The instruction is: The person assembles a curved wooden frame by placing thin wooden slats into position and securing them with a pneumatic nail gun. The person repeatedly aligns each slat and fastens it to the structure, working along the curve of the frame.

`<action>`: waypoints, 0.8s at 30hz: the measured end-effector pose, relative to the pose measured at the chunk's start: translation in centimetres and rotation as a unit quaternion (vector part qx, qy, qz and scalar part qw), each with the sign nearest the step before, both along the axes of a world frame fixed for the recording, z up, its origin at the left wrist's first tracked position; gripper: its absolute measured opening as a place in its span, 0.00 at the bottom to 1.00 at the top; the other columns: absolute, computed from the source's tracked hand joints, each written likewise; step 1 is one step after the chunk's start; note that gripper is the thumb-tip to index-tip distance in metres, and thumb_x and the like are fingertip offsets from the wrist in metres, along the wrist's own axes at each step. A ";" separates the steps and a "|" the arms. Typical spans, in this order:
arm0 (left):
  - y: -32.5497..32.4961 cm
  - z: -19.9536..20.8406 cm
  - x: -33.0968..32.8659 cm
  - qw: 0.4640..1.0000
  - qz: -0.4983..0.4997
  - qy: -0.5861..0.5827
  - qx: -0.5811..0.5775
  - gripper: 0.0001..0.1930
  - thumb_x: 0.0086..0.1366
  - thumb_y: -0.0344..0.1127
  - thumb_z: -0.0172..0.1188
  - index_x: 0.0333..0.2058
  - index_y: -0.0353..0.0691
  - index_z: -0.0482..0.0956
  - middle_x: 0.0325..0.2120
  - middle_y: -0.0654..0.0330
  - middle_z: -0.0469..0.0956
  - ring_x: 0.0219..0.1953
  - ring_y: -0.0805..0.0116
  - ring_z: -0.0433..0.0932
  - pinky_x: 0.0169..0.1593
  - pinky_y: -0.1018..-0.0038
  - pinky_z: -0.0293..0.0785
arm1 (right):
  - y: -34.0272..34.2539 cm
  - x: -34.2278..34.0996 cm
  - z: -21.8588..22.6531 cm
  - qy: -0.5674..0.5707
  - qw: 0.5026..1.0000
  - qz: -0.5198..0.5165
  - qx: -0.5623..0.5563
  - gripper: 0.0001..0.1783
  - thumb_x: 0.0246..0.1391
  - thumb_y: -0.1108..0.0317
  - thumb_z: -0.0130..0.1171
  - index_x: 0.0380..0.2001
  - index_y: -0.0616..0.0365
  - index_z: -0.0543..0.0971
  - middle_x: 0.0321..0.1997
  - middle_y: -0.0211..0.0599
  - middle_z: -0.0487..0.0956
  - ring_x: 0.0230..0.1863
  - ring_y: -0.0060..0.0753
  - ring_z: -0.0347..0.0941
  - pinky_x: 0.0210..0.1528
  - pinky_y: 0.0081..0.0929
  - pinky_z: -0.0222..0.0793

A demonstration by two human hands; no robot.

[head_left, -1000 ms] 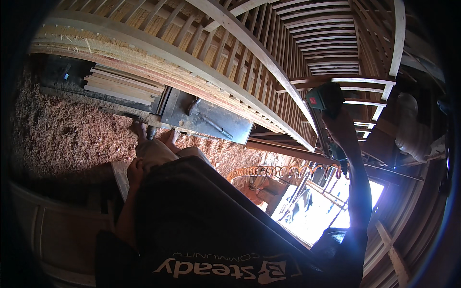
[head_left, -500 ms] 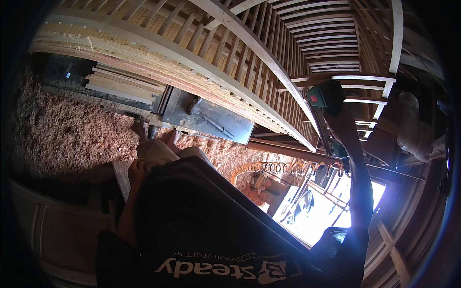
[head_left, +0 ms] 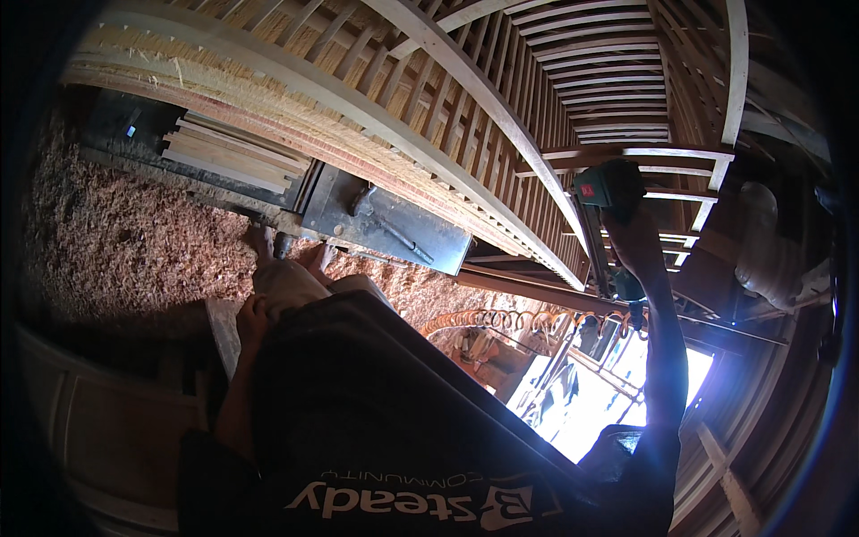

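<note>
At the right, my right hand (head_left: 629, 234) is closed round the handle of a dark green cordless drill (head_left: 610, 185). Its battery end is uppermost, and the drill body shows lower down, beside my wrist. Just beyond the drill runs the rail of a large slatted wooden frame (head_left: 514, 116); whether they touch I cannot tell. My left hand (head_left: 253, 315) rests low on the left, against the light shorts (head_left: 291, 288) at my leg. Shadow hides most of its fingers, and nothing held shows there.
A dark machine table (head_left: 394, 219) carries a metal lever, with several wooden strips (head_left: 234, 157) lying farther left. Wood shavings (head_left: 134, 242) cover the floor round my bare feet. An orange coiled hose (head_left: 501, 319) stretches towards the bright opening at the lower right. A panelled wooden piece (head_left: 116, 425) stands lower left.
The drill and my right hand have shifted slightly, with the drill a little lower in the picture. The whole view has moved a bit. My left hand stays at my leg.
</note>
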State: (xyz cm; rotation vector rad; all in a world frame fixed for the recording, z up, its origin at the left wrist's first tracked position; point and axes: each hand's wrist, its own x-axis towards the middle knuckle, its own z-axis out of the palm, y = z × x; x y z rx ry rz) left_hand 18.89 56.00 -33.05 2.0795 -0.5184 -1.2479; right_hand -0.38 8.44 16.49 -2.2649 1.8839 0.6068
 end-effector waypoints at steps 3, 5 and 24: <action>0.1 -0.1 -0.2 1.000 0.004 0.002 0.005 0.12 0.65 0.37 0.51 0.42 0.41 0.81 0.38 0.51 0.82 0.43 0.51 0.80 0.47 0.62 0.74 | 0.1 0.2 0.1 -0.013 1.000 0.002 0.007 0.14 0.53 0.60 0.58 0.28 0.62 0.74 0.10 0.29 0.69 0.10 0.24 0.69 0.13 0.26 0.65; 0.2 -0.3 -0.3 1.000 0.005 0.005 0.005 0.12 0.65 0.37 0.51 0.42 0.41 0.81 0.38 0.51 0.82 0.43 0.51 0.80 0.47 0.62 0.74 | 0.3 0.3 0.2 -0.015 1.000 -0.017 0.009 0.14 0.53 0.60 0.59 0.28 0.62 0.74 0.10 0.29 0.69 0.10 0.24 0.69 0.13 0.26 0.65; -7.6 8.8 2.0 0.993 0.064 0.008 -0.101 0.12 0.69 0.36 0.51 0.43 0.37 0.79 0.34 0.54 0.81 0.38 0.63 0.81 0.44 0.69 0.75 | 8.4 -5.0 6.2 -0.184 0.964 -0.187 -0.036 0.10 0.55 0.62 0.59 0.29 0.58 0.75 0.12 0.28 0.71 0.12 0.23 0.69 0.14 0.26 0.64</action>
